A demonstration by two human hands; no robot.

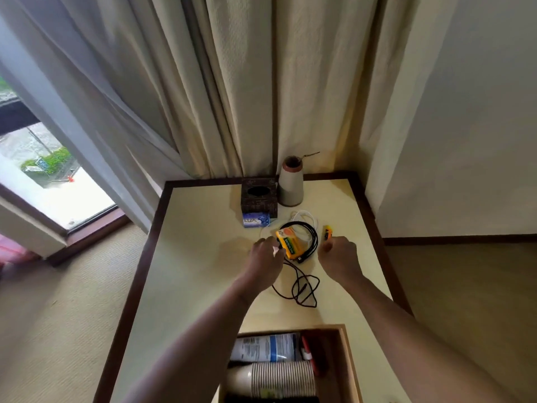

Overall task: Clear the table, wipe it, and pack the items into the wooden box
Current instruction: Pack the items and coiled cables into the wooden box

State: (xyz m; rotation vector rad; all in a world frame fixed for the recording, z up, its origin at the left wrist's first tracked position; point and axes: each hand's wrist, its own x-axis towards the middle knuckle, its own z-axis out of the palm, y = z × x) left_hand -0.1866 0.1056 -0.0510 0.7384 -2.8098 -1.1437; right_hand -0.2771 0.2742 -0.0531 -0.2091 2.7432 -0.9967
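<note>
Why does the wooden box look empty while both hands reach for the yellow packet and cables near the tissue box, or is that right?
Not quite. The wooden box is not empty: the head view shows a stack of paper cups and a white and blue bottle lying in it. The rest holds: the left hand and right hand reach toward the yellow packet and cables near the tissue box.

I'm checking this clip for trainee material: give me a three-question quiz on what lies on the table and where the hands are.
1. True or false: the blue LUX soap packet lies inside the open wooden box.
2. What stands right of the dark patterned tissue box? A) grey ceramic vase B) stack of ribbed paper cups
3. Which hand is next to the small yellow object?

Key: 1 false, it lies on the table; 2 A; 3 the right hand, not the left hand.
</note>
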